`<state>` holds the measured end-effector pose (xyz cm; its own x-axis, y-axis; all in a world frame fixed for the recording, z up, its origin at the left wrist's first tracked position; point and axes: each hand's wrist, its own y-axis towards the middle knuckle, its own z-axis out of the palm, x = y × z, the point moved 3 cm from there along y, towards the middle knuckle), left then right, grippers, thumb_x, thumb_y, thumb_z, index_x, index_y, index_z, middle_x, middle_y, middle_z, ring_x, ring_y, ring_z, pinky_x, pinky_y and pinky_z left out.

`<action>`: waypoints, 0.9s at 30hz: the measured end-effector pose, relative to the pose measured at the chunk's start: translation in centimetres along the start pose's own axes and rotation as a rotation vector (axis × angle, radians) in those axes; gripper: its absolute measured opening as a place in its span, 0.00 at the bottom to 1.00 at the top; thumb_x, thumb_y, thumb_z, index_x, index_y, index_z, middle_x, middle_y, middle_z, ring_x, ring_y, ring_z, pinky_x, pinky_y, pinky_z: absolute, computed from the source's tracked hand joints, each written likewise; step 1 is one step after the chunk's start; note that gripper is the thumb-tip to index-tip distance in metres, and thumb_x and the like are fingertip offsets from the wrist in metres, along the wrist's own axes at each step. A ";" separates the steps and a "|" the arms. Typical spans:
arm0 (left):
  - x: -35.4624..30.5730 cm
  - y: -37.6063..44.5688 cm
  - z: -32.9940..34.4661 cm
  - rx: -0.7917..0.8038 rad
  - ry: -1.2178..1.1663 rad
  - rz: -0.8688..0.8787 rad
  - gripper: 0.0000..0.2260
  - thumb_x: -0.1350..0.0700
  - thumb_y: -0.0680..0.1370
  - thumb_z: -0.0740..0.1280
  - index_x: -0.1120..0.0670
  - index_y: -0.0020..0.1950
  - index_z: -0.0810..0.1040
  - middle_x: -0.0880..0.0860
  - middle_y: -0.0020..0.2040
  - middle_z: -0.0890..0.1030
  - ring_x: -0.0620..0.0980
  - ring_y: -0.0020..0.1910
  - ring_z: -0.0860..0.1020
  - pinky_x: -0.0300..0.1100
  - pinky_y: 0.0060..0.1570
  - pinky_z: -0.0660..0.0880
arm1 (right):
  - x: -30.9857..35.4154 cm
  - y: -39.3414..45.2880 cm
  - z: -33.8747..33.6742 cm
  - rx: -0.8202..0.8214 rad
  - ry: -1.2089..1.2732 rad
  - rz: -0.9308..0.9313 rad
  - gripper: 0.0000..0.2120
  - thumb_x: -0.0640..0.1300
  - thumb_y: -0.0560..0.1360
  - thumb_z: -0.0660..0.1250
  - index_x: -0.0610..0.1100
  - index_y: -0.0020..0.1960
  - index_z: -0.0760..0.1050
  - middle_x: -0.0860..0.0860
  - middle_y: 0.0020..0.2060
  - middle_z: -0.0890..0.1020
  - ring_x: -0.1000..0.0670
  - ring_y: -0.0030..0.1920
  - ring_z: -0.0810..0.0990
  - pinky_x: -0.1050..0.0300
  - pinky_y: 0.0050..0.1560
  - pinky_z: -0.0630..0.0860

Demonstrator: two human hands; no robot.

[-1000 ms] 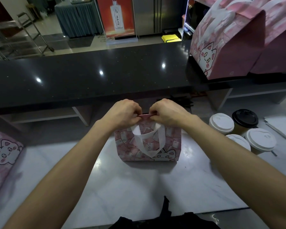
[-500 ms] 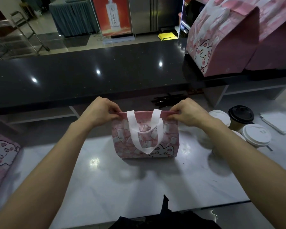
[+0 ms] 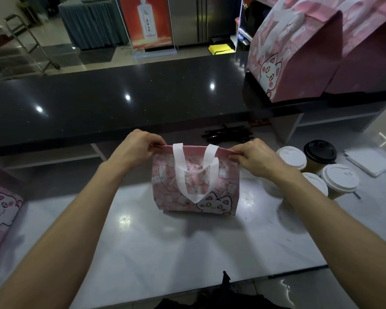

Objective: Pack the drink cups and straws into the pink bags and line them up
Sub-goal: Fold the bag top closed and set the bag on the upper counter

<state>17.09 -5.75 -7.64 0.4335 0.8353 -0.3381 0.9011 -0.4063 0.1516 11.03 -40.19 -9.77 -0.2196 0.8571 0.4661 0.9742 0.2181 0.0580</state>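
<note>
So there's a pink bag (image 3: 195, 181) w/ a cat print standing upright in the middle of the white marble table (image 3: 165, 253), white handles flopped down over the front. Left hand (image 3: 135, 150) is pinching the top edge at the left corner, right hand (image 3: 257, 158) pinching it at the right corner, fingers closed tight on the rim on both sides, so the top looks pulled flat. Right of the bag, near the right wrist, is a cluster of cups: 3 w/ white lids (image 3: 340, 180) and 1 w/ a black lid (image 3: 320, 150). Dark straws (image 3: 227, 134) lie behind the bag, under the black counter (image 3: 120, 101). 2 more pink bags (image 3: 299, 63) stand on that counter at far right, another one at the left edge (image 3: 0, 210).
</note>
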 end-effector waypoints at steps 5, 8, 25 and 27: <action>-1.2 1.2 -0.2 0.069 0.104 0.009 0.14 0.66 0.81 0.74 0.49 0.61 0.89 0.47 0.52 0.88 0.47 0.52 0.85 0.50 0.59 0.85 | -0.1 -2.4 0.1 -0.089 -0.063 0.041 0.10 0.53 0.83 0.71 0.54 0.60 0.89 0.57 0.37 0.86 0.56 0.35 0.80 0.57 0.36 0.74; -2.5 0.8 0.2 -0.098 0.146 -0.003 0.17 0.59 0.81 0.74 0.47 0.69 0.84 0.49 0.60 0.87 0.53 0.59 0.85 0.56 0.62 0.82 | 1.5 -4.7 0.2 -0.160 -0.148 0.015 0.12 0.54 0.85 0.68 0.49 0.58 0.89 0.51 0.40 0.88 0.47 0.37 0.82 0.51 0.39 0.77; -3.4 -21.3 12.8 -0.013 -0.648 -0.561 0.39 0.58 0.73 0.74 0.39 0.81 0.67 0.46 0.77 0.73 0.50 0.75 0.76 0.48 0.60 0.82 | 0.0 -12.9 11.1 0.174 0.414 0.044 0.63 0.77 0.59 0.81 0.62 0.84 0.55 0.60 0.73 0.76 0.54 0.69 0.78 0.44 0.67 0.80; -4.6 -22.3 13.8 0.060 -0.687 -0.557 0.53 0.47 0.65 0.83 0.36 0.85 0.59 0.44 0.81 0.67 0.47 0.77 0.71 0.51 0.65 0.79 | 0.1 -13.3 12.4 0.166 0.445 0.092 0.67 0.79 0.57 0.80 0.60 0.86 0.51 0.58 0.75 0.73 0.54 0.70 0.77 0.42 0.68 0.80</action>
<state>-5.12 -5.61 -22.28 -0.1874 0.5181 -0.8345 0.9690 -0.0417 -0.2435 -2.55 -37.18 -21.45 -0.0540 0.6009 0.7975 0.9591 0.2534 -0.1259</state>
